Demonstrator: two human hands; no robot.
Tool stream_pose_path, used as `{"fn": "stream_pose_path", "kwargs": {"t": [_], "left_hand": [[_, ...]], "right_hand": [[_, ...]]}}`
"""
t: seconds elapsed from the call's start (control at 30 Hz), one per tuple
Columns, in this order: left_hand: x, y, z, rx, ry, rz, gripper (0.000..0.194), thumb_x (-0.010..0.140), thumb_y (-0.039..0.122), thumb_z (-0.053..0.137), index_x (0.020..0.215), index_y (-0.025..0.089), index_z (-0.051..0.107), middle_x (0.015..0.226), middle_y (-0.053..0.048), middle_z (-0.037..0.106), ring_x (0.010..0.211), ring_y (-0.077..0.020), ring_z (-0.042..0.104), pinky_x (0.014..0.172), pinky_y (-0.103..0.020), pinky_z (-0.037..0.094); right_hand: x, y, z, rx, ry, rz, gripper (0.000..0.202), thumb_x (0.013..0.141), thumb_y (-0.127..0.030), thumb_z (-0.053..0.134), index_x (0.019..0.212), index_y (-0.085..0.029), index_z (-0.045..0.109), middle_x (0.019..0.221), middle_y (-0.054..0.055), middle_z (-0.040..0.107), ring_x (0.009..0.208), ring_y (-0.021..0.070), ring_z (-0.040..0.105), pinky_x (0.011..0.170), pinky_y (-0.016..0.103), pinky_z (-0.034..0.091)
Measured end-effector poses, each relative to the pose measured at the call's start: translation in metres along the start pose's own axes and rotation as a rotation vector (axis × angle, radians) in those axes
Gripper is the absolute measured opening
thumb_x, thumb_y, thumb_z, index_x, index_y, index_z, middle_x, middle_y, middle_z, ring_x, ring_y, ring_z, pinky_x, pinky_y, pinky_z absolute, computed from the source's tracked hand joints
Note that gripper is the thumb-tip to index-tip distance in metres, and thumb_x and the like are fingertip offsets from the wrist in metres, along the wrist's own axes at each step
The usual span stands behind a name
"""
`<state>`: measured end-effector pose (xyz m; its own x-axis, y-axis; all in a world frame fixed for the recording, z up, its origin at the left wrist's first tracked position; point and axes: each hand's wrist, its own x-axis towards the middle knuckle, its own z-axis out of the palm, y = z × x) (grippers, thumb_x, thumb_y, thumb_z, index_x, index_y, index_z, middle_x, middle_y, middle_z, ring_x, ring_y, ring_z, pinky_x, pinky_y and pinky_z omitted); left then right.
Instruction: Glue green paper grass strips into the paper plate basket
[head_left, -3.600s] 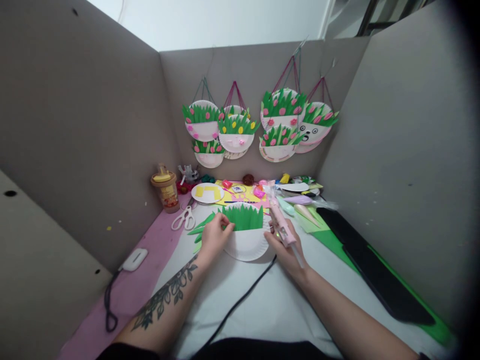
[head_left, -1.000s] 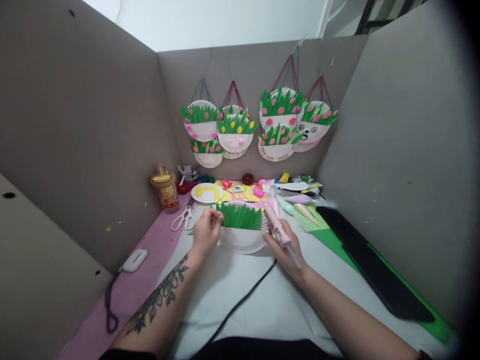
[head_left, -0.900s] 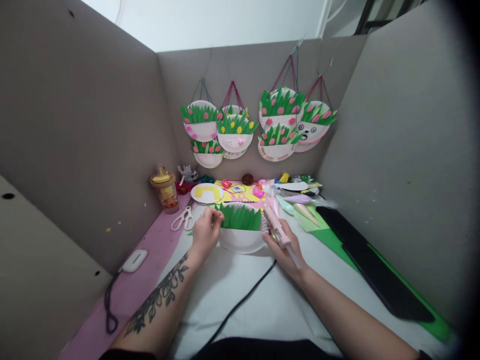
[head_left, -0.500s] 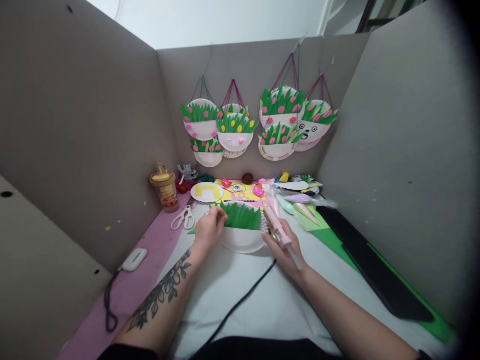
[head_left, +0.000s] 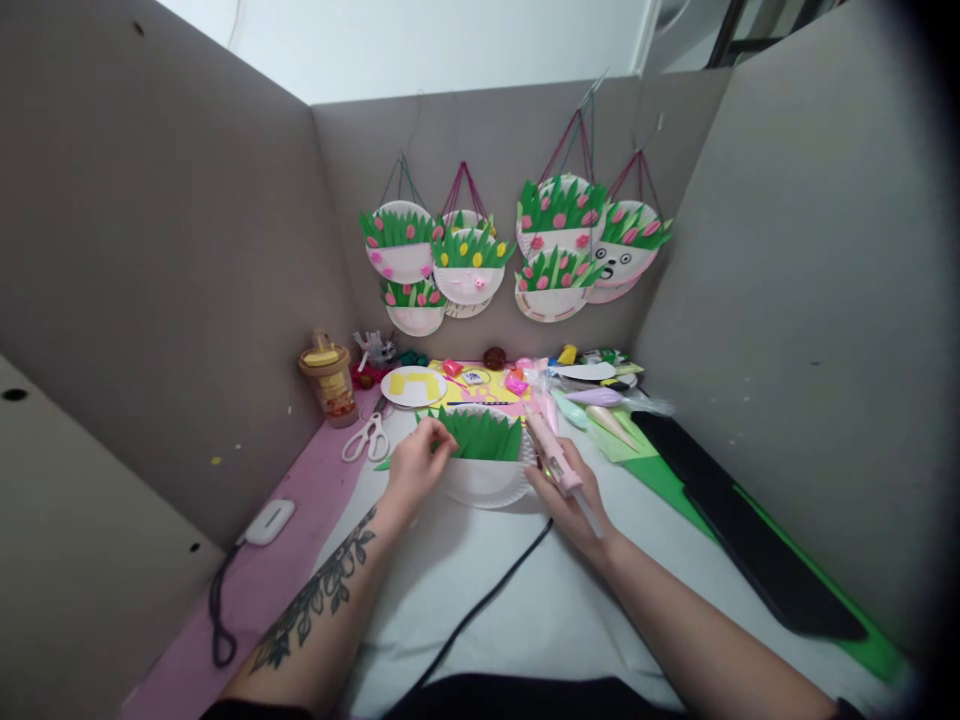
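A white paper plate pocket (head_left: 487, 482) lies on the white sheet in front of me, with green paper grass (head_left: 486, 436) standing out of its straight upper edge. My left hand (head_left: 421, 460) is closed in a pinch at the left end of the grass; a bit of green shows above the knuckles, and the exact grip is partly hidden. My right hand (head_left: 577, 490) is wrapped round a pink hot glue gun (head_left: 555, 455), its nozzle pointing away from me and a glue stick poking out of its back. That hand's fingertips are by the plate's right rim.
White scissors (head_left: 367, 437) and an oval plate with yellow pieces (head_left: 414, 387) lie behind my left hand. A brown cup (head_left: 330, 385) stands at the left wall. Finished plate pockets (head_left: 471, 280) hang on the back wall. A black cord (head_left: 480, 605) crosses the sheet; black boards (head_left: 772, 550) lie right.
The view has shifted very slightly. My left fingers have moved a little at the grass's left end, where more green now shows above them. The right hand and glue gun have stayed put.
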<state>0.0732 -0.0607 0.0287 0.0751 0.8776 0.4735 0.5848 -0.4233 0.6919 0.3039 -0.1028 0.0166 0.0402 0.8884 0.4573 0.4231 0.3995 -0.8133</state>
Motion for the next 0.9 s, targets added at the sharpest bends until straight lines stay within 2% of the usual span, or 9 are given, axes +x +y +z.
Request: {"fn": "stream_pose_path", "kwargs": {"t": [0.23, 0.53, 0.73, 0.9], "left_hand": [[-0.0004, 0.0006, 0.0018, 0.233, -0.037, 0.005, 0.002, 0.079, 0.024, 0.055, 0.079, 0.024, 0.053, 0.077, 0.001, 0.068, 0.068, -0.0173, 0.061, 0.058, -0.025, 0.037], [-0.0008, 0.0007, 0.0048, 0.273, -0.015, 0.019, 0.002, 0.079, 0.022, 0.055, 0.078, 0.024, 0.055, 0.078, 0.000, 0.068, 0.074, -0.0185, 0.062, 0.063, -0.027, 0.039], [-0.0012, -0.0040, 0.0057, 0.047, 0.060, 0.040, 0.014, 0.080, 0.024, 0.055, 0.094, 0.023, 0.060, 0.084, -0.001, 0.069, 0.076, -0.0162, 0.062, 0.069, -0.026, 0.045], [-0.0017, 0.0013, 0.0029, -0.103, 0.133, 0.016, 0.014, 0.079, 0.025, 0.057, 0.089, 0.022, 0.066, 0.081, -0.002, 0.069, 0.071, -0.0146, 0.060, 0.065, -0.025, 0.046]], "right_hand": [[-0.0007, 0.0001, 0.0009, 0.000, -0.011, 0.015, 0.030, 0.077, -0.038, 0.057, 0.101, -0.021, 0.050, 0.080, 0.000, 0.057, 0.069, 0.0173, 0.054, 0.062, 0.027, 0.042], [-0.0009, 0.0019, 0.0018, 0.003, -0.004, 0.009, 0.029, 0.078, -0.037, 0.057, 0.101, -0.021, 0.051, 0.080, 0.000, 0.057, 0.068, 0.0174, 0.054, 0.061, 0.028, 0.043], [-0.0007, 0.0042, 0.0014, -0.001, 0.010, -0.012, 0.029, 0.078, -0.036, 0.056, 0.102, -0.021, 0.051, 0.082, 0.001, 0.058, 0.071, 0.0181, 0.055, 0.064, 0.028, 0.044], [-0.0001, 0.0052, 0.0009, 0.003, 0.014, -0.025, 0.028, 0.078, -0.034, 0.057, 0.101, -0.021, 0.050, 0.082, 0.000, 0.057, 0.070, 0.0173, 0.054, 0.064, 0.027, 0.043]]}}
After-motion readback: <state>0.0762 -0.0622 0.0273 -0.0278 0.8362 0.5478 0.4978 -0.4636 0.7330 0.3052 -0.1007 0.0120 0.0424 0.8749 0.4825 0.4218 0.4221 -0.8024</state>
